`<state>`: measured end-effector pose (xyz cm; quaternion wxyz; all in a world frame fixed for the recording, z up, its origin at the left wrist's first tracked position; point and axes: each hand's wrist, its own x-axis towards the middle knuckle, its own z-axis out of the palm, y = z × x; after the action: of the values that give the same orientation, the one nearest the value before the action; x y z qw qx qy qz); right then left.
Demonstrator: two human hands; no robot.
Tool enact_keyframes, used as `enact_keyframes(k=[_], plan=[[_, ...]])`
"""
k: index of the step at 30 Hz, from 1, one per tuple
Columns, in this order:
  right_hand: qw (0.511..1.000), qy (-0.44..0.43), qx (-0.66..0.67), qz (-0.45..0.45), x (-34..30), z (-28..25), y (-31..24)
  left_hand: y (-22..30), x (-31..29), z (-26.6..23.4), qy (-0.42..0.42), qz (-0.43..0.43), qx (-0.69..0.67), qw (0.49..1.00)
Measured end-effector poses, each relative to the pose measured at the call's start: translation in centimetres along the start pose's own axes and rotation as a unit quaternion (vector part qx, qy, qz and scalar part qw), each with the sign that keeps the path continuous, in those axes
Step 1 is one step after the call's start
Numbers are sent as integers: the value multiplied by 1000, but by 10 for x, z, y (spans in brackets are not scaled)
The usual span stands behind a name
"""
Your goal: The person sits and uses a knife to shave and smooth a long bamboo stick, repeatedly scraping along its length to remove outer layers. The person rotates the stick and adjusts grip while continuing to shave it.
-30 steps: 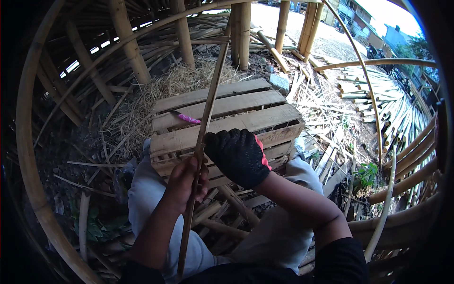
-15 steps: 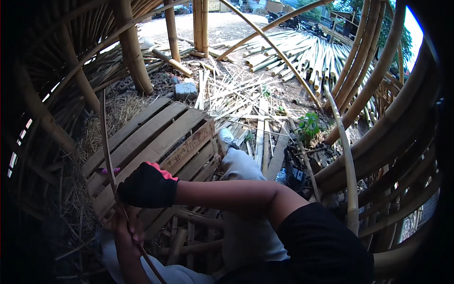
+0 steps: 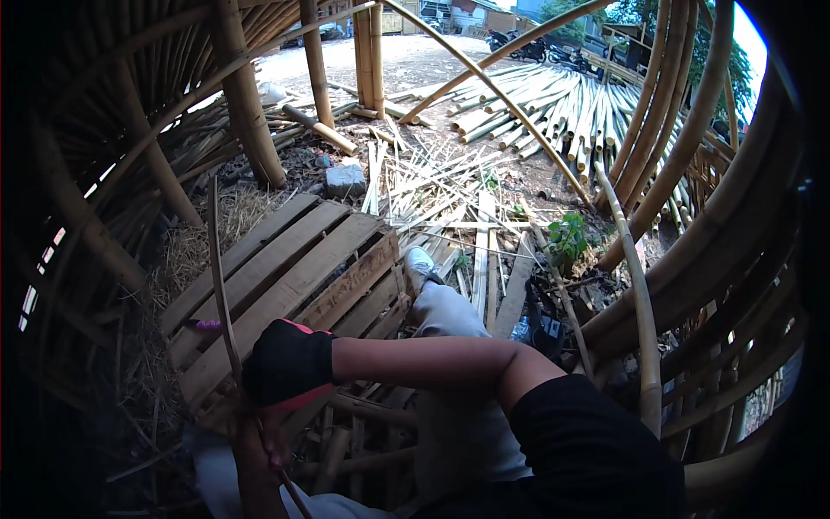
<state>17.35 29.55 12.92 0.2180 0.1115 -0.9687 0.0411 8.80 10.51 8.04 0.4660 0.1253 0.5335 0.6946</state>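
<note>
A long, thin bamboo strip (image 3: 220, 290) slants from above the pallet down toward my lap. My bare left hand (image 3: 266, 441) is closed around its lower part, low in the view and partly in shadow. Just above it, my right hand (image 3: 290, 365), in a black and red glove, is closed against the strip. The back of the glove hides those fingers and whatever they hold. Behind the strip is a slatted wooden pallet (image 3: 285, 264), with a small purple thing (image 3: 207, 324) at its left side.
Bamboo poles (image 3: 251, 112) stand at the left, and thick ones (image 3: 692, 251) curve along the right. Split strips (image 3: 432, 186) litter the ground ahead, near a grey block (image 3: 345, 180). Farther off lies a pile of cut poles (image 3: 571, 104). A green plant (image 3: 567, 238) grows at right.
Both hands have shifted slightly right and down. The right glove has turned, its red edge now showing underneath. The strip has moved a little right, and the view has tilted slightly.
</note>
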Motion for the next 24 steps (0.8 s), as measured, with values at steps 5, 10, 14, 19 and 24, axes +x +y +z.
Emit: enact_keyframes(k=[5, 10, 14, 19, 24], plan=[[997, 48, -7, 56, 2, 5, -4, 9, 8, -1, 13, 38, 32, 999], [980, 155, -71, 104, 8, 39, 7, 8, 25, 1, 64, 37, 73, 995], [972, 191, -22, 132, 9, 58, 2, 5, 41, -9, 42, 30, 96, 994], [977, 28, 94, 189, 11, 33, -5, 4, 35, -5, 104, 62, 149, 981], [985, 16, 136, 109, 2, 40, 15, 4, 26, 11, 85, 107, 219, 966]])
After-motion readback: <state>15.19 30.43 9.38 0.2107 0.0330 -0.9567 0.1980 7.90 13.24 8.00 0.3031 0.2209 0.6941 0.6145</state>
